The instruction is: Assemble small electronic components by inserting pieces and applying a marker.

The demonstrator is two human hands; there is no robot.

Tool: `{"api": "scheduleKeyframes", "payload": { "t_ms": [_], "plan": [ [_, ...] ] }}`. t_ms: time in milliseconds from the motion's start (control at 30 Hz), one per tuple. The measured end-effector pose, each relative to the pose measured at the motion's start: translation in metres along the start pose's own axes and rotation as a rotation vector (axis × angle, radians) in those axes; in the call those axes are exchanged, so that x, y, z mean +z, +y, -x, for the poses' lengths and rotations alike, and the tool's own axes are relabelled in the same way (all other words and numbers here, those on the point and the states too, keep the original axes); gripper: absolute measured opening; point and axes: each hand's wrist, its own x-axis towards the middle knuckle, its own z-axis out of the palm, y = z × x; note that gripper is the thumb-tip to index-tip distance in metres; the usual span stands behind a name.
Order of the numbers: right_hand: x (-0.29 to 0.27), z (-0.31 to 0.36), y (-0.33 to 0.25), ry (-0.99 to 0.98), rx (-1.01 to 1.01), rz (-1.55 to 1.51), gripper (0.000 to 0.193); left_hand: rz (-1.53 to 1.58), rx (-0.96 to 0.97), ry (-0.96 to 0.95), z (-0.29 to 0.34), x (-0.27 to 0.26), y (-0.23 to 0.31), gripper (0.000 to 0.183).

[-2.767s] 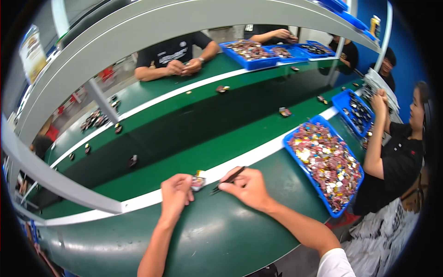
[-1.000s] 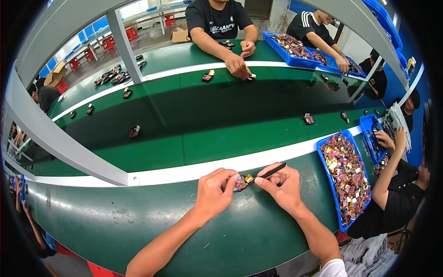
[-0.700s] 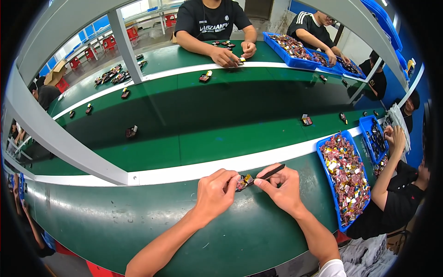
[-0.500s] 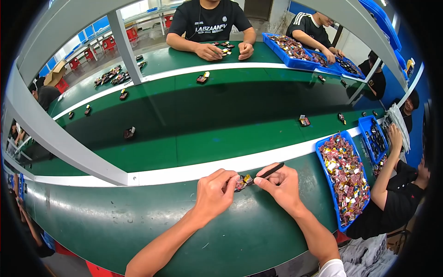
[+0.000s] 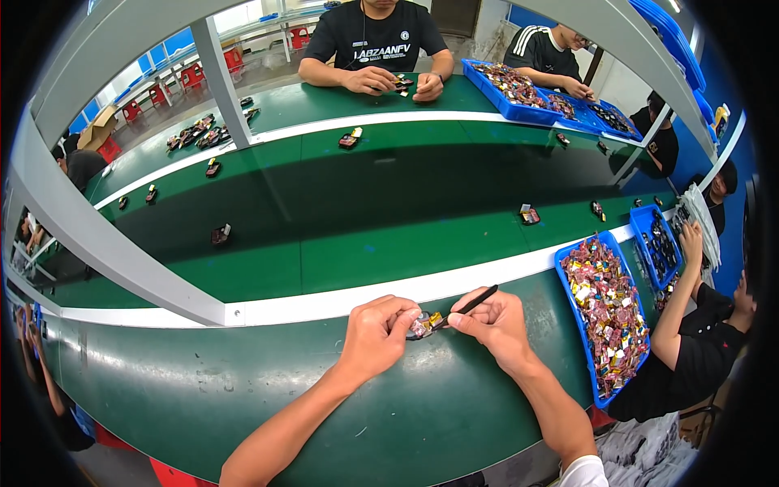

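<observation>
Between thumb and fingers, my left hand [image 5: 376, 334] grips a small electronic assembly [image 5: 423, 325], with a reddish circuit board, a yellow part and a dark shell. My right hand [image 5: 497, 325] is closed around a slim black tool [image 5: 479, 300], like tweezers or a pen. Its lower end meets the right side of the assembly; the exact tip is too small to make out. Both hands are held above the green worktable [image 5: 268, 390], near the white rail.
A blue tray [image 5: 600, 398] heaped with small boards stands to my right, a smaller blue tray [image 5: 657, 243] of black parts beyond it. A green conveyor belt [image 5: 349, 268] carries spaced assemblies past a white frame post [image 5: 105, 243]. Co-workers sit opposite and at right.
The assemblies on the belt have shifted slightly left. My hands stay nearly in place, with the assembly turned a little so more of it shows. The person opposite has lifted a part.
</observation>
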Motion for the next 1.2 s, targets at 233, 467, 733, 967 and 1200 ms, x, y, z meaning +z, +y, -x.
{"api": "scheduleKeyframes", "payload": {
  "t_ms": [233, 467, 733, 967, 1200],
  "plan": [
    [-0.003, 0.001, 0.004, 0.023, -0.017, 0.042, 0.01, -0.05, 0.058, 0.056, 0.001, 0.004, 0.002, 0.007],
    [-0.005, -0.001, 0.008, 0.008, -0.039, 0.064, 0.011, -0.036, 0.05, 0.043, 0.0, 0.001, 0.001, 0.008],
    [-0.003, 0.003, -0.005, 0.028, 0.042, -0.048, 0.013, 0.332, -0.209, -0.129, -0.004, -0.007, 0.01, 0.017],
    [-0.002, 0.003, -0.003, 0.037, 0.037, -0.134, 0.013, 0.523, -0.212, -0.249, -0.005, -0.012, -0.005, 0.029],
    [-0.001, 0.007, 0.012, 0.067, -0.216, 0.049, 0.011, 0.533, -0.213, -0.28, -0.007, -0.014, 0.002, 0.029]
  ]
}}
